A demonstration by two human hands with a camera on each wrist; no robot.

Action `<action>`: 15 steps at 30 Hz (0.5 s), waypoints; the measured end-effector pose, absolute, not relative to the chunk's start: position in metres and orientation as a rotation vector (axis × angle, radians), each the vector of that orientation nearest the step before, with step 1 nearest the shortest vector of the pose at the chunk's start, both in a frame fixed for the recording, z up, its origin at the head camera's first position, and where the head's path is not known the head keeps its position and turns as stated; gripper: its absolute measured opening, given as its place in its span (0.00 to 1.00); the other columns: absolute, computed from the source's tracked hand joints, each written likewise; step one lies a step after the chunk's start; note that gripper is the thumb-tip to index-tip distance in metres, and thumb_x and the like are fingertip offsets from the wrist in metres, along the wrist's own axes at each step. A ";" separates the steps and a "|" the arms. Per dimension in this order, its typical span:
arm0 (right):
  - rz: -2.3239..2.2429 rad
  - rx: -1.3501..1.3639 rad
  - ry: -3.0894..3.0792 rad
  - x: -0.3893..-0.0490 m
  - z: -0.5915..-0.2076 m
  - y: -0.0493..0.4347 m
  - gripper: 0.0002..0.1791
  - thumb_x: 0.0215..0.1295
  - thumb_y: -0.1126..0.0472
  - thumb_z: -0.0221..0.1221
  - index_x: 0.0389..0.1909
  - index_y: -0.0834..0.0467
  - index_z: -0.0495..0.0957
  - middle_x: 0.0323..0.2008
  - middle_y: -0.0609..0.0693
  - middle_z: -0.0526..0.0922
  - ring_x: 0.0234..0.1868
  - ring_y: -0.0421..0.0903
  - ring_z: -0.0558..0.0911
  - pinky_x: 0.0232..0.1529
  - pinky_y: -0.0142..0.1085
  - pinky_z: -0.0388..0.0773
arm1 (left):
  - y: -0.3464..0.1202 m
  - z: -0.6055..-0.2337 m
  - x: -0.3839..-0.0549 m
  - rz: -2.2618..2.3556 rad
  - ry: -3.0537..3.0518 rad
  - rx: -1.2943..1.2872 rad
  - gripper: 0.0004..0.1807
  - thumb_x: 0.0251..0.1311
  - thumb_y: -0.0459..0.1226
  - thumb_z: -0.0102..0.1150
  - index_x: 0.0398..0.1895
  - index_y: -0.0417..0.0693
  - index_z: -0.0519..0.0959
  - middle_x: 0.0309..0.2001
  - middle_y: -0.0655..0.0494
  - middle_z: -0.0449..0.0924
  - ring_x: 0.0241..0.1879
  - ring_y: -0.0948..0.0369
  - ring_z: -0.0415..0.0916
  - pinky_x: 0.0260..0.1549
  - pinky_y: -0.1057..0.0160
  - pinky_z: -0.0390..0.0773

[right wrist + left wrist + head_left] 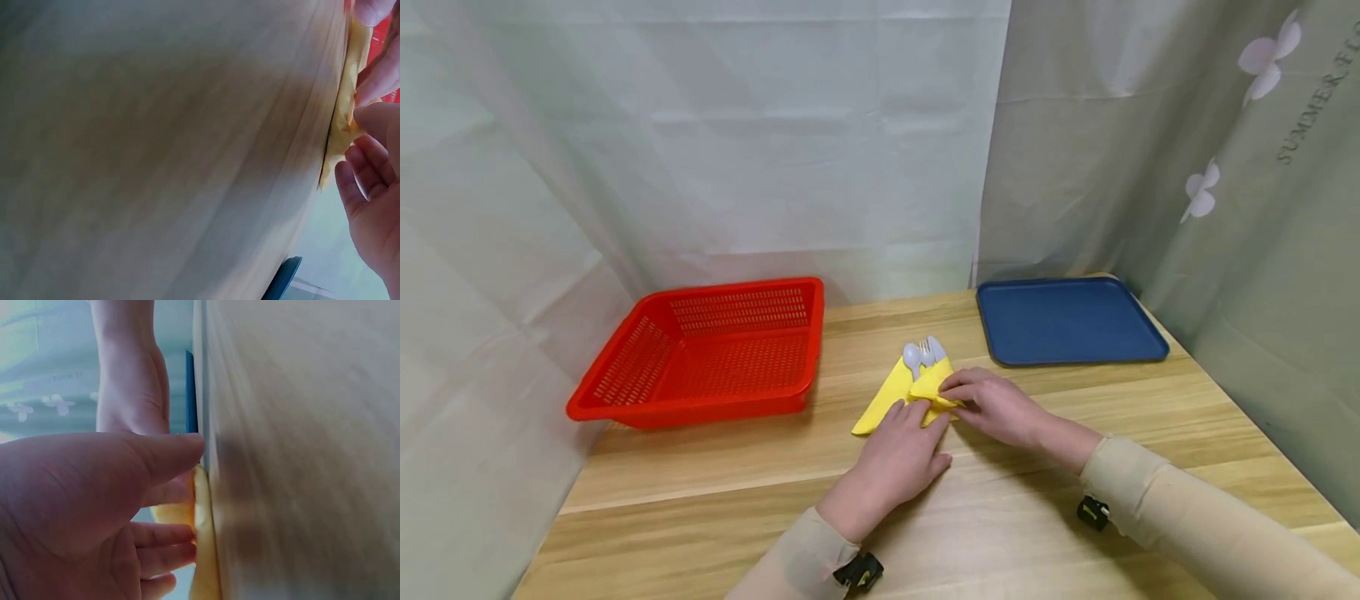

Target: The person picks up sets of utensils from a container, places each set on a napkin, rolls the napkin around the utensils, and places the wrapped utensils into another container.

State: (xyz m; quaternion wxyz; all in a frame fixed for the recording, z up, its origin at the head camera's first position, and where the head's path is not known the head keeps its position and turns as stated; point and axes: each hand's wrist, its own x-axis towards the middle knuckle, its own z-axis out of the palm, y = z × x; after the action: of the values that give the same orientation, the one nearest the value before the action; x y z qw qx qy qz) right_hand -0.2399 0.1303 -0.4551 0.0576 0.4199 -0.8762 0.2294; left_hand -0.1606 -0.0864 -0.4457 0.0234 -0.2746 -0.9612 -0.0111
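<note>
On the table lies a yellow napkin, partly folded over the lower ends of some cutlery. The heads of a pale spoon, a fork and a knife stick out at its far end. My left hand rests its fingertips on the near part of the napkin, fingers fairly straight. From the right, my right hand pinches the folded flap between thumb and fingers. The right wrist view shows this pinch on the napkin close beside the left fingers. The handles are hidden under the cloth.
A red plastic basket with slotted walls stands at the back left of the wooden table. At the back right lies a flat blue tray. Pale curtains hang behind the table and along both sides.
</note>
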 end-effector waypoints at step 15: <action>0.365 1.298 -2.471 -0.231 -0.456 0.120 0.12 0.67 0.68 0.75 0.50 0.60 0.93 0.52 0.53 0.92 0.54 0.50 0.91 0.55 0.47 0.88 | -0.091 -0.438 -0.154 0.022 -2.967 -0.852 0.30 0.75 0.55 0.68 0.69 0.45 0.83 0.64 0.50 0.84 0.68 0.53 0.79 0.75 0.44 0.69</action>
State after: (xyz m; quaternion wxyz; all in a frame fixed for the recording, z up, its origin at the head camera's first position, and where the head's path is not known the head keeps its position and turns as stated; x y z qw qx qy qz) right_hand -0.2305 0.1200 -0.4563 0.1627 0.4551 -0.8660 0.1279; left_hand -0.1540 -0.0907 -0.4378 0.0275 -0.2760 -0.9607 0.0071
